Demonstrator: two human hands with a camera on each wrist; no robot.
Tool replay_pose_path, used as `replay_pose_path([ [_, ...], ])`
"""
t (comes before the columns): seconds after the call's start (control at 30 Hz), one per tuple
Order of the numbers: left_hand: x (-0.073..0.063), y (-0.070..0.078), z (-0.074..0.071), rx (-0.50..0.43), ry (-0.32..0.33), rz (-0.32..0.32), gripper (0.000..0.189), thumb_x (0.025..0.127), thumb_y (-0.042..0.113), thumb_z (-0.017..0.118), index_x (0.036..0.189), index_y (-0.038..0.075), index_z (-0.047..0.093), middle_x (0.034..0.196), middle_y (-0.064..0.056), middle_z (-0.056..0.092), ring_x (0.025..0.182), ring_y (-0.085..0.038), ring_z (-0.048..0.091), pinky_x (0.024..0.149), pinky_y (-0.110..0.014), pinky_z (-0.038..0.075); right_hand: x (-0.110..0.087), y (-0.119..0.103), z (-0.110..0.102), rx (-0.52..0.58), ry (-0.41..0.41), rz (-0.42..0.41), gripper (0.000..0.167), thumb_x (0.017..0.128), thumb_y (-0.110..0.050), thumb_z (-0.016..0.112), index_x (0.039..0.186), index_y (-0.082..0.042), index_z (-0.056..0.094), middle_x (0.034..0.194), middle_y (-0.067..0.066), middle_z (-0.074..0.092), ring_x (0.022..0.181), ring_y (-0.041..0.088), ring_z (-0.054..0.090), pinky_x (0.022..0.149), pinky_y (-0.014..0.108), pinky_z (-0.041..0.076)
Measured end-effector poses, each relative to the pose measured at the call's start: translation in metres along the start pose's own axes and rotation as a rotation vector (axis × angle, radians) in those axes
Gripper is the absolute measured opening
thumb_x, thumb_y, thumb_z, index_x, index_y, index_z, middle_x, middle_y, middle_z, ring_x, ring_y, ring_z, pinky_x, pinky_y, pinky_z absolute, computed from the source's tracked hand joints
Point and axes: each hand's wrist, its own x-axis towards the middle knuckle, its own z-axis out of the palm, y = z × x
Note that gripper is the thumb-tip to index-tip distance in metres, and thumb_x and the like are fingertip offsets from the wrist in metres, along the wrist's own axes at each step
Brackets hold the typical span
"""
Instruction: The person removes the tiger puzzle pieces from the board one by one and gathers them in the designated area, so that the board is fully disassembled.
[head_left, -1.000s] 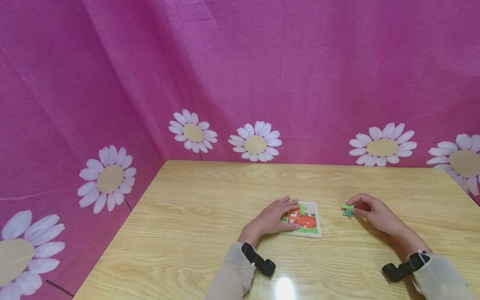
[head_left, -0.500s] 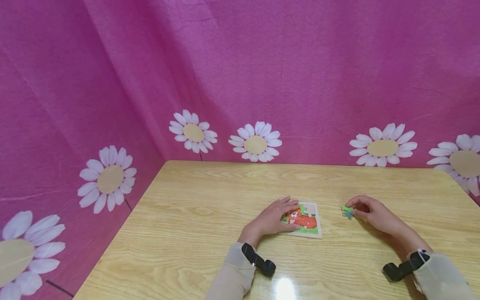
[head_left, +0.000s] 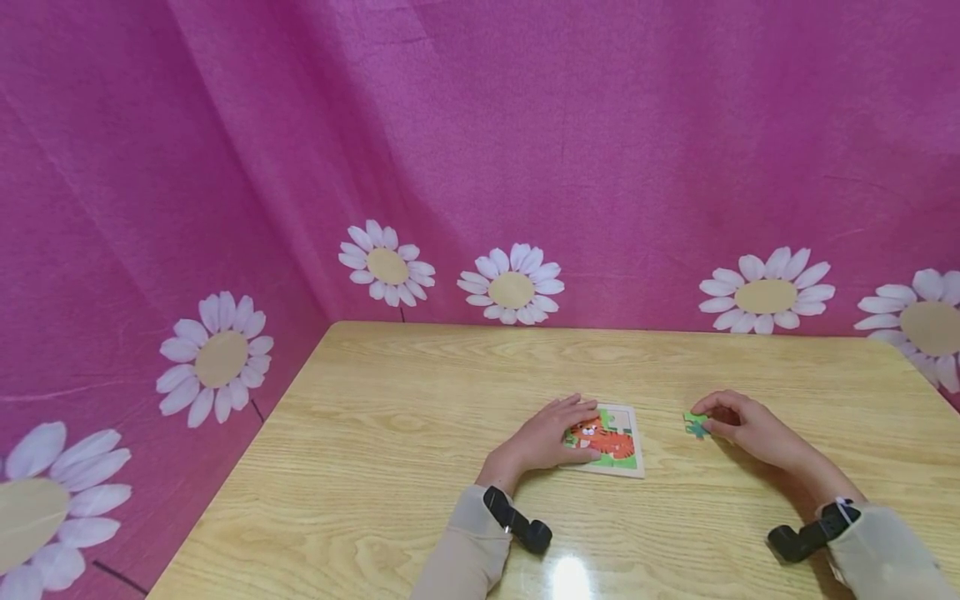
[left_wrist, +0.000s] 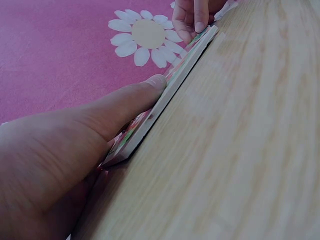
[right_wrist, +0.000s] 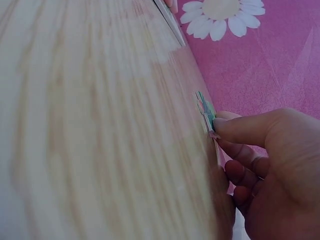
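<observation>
- My left hand (head_left: 542, 435): fingers extended, resting on the tiger puzzle (head_left: 621, 446).
- My right hand (head_left: 752, 428): pinching a green puzzle piece (head_left: 693, 423); can't tell if it touches the table (head_left: 375, 467).

Glare (head_left: 570, 577) whitens a patch of table (head_left: 360, 467) under even light.
A soft shadow lies beneath the right forearm (head_left: 813, 473); both wrist views look dimmer and hazy.

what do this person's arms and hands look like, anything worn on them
The left hand and right hand are bare, without gloves. Both arms wear pale beige long sleeves. At each wrist sits a black strapped-on device with a rounded end; no cables are visible.
</observation>
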Motion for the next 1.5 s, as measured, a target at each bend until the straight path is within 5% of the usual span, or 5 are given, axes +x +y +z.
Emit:
replay_pose_path([
  [0.6, 0.002, 0.002, -0.001, -0.007, -0.005, 0.005, 0.065, 0.091, 0.046, 0.065, 0.149, 0.025, 0.043, 0.159, 0.013, 0.033, 0.153, -0.011, 0.019, 0.127, -0.035, 0.02, -0.002, -0.008, 0.002, 0.003, 0.045, 0.046, 0.013, 0.093, -0.009, 0.065, 0.105, -0.006, 0.068, 0.105, 0.01, 0.063, 0.085, -0.009, 0.049, 0.07, 0.014, 0.044],
  [0.87, 0.001, 0.003, -0.001, -0.008, -0.008, 0.006, 0.065, 0.091, 0.046, 0.065, 0.149, 0.025, 0.043, 0.159, 0.012, 0.033, 0.153, -0.012, 0.019, 0.127, -0.034, 0.019, 0.001, -0.021, 0.011, 0.03, 0.063, 0.005, 0.016, 0.091, -0.008, 0.068, 0.106, -0.009, 0.068, 0.102, 0.008, 0.062, 0.079, -0.002, 0.047, 0.064, 0.018, 0.042],
  [1.5, 0.0, 0.0, 0.0, -0.01, -0.002, 0.0, 0.066, 0.091, 0.048, 0.065, 0.149, 0.025, 0.043, 0.159, 0.013, 0.033, 0.153, -0.011, 0.019, 0.127, -0.034, 0.019, 0.015, -0.056, 0.044, 0.12, -0.068, -0.019, 0.018, 0.089, -0.017, 0.071, 0.106, -0.011, 0.067, 0.102, 0.005, 0.061, 0.083, 0.004, 0.048, 0.069, 0.018, 0.043],
])
